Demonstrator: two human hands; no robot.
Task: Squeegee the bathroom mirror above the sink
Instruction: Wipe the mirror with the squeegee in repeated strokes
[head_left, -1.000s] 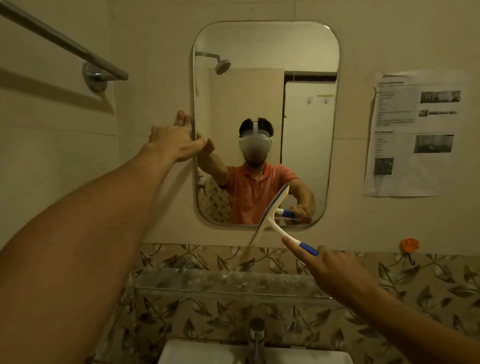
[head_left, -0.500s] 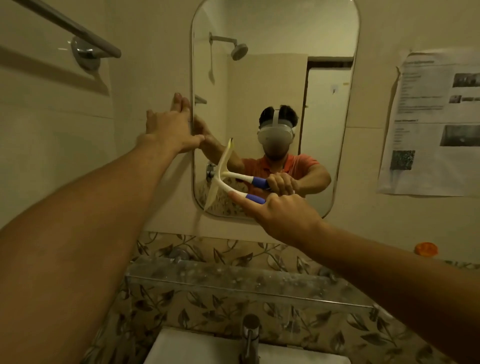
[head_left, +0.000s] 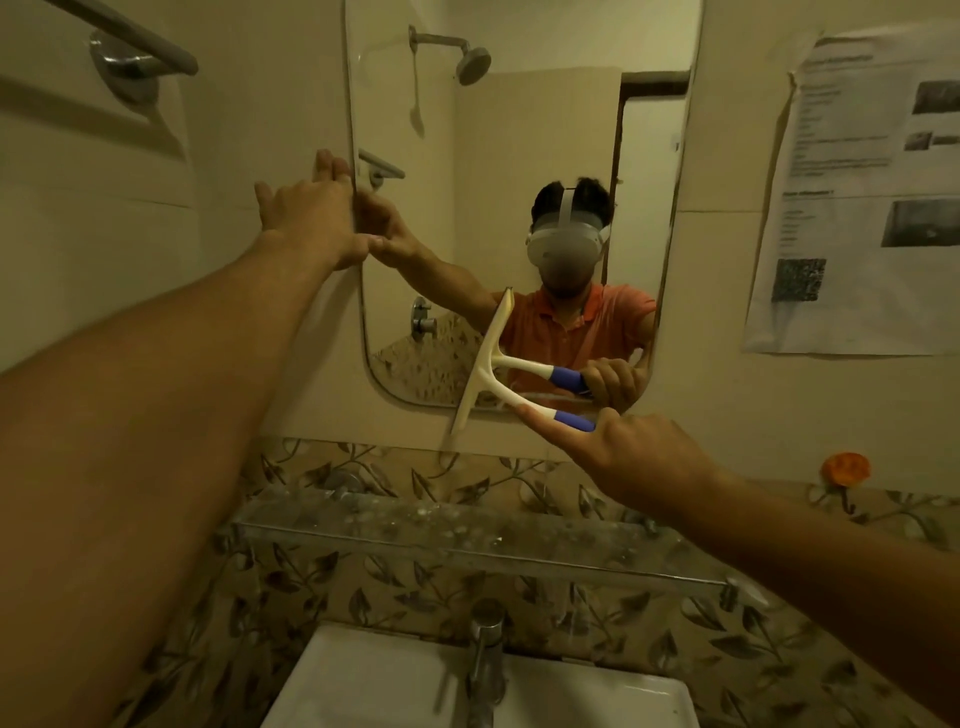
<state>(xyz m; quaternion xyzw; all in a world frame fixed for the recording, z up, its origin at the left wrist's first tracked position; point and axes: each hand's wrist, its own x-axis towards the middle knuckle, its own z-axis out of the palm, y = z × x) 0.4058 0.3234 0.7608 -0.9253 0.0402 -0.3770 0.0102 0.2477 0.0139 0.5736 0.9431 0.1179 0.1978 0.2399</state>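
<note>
The rounded mirror hangs on the tiled wall above the white sink. My right hand grips the blue-and-white handle of a white squeegee, with the index finger stretched along the handle. Its blade stands nearly upright against the lower part of the glass, and its bottom end reaches past the mirror's lower edge. My left hand lies flat with spread fingers against the mirror's left edge, thumb on the glass.
A glass shelf runs under the mirror, above the chrome tap. A towel bar juts out at upper left. A printed paper sheet is taped on the right wall, with an orange hook below it.
My right hand carried the squeegee from the mirror's lower left part to the right and down to the bottom edge. The left hand stayed on the mirror's left edge. The camera came closer.
</note>
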